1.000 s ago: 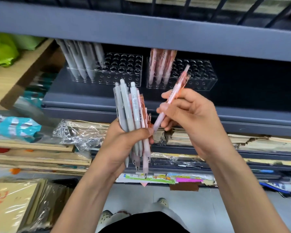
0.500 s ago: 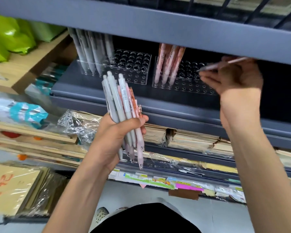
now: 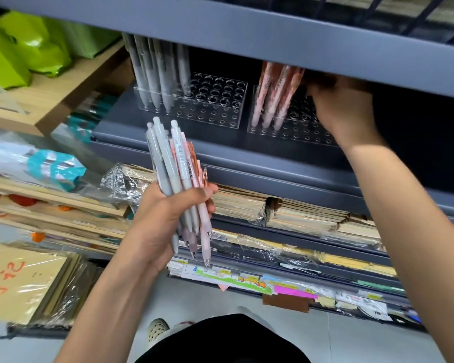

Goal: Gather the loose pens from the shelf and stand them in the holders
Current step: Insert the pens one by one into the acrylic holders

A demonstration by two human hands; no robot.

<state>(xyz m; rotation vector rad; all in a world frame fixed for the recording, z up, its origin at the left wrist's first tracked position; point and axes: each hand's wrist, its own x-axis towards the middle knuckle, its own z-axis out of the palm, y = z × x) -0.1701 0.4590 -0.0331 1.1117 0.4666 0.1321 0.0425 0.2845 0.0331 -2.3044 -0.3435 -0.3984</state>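
- The landmark is the clear plastic holder drilled with round holes point(image 3: 307, 134), which sits on the dark grey metal shelf point(image 3: 233, 150). A cluster of pink patterned pens point(image 3: 275, 93) stands in its left rows, leaning a little.
- The right hand point(image 3: 344, 108) is directly over that holder's right part. Its fingers are tucked under the grey shelf board above point(image 3: 247, 30), so I cannot tell whether they pinch a pen or hang loose.
- The left hand point(image 3: 163, 218) is below and to the left of the holder, well apart from it. It is clenched round a bundle of grey and pink plastic click pens point(image 3: 173, 163).
- The bundle's long axis runs near upright, with click ends up and tips down past the palm — close to the attitude a pen needs to drop into a hole.
- A second clear holder point(image 3: 220, 100) sits just left of the landmark and carries tall grey pens point(image 3: 155, 74) in its left rows.
- My judgement is that the right hand, being nearer, does the placing — each pink pen must travel up and right from the bundle to the bare holes beside the pink cluster.
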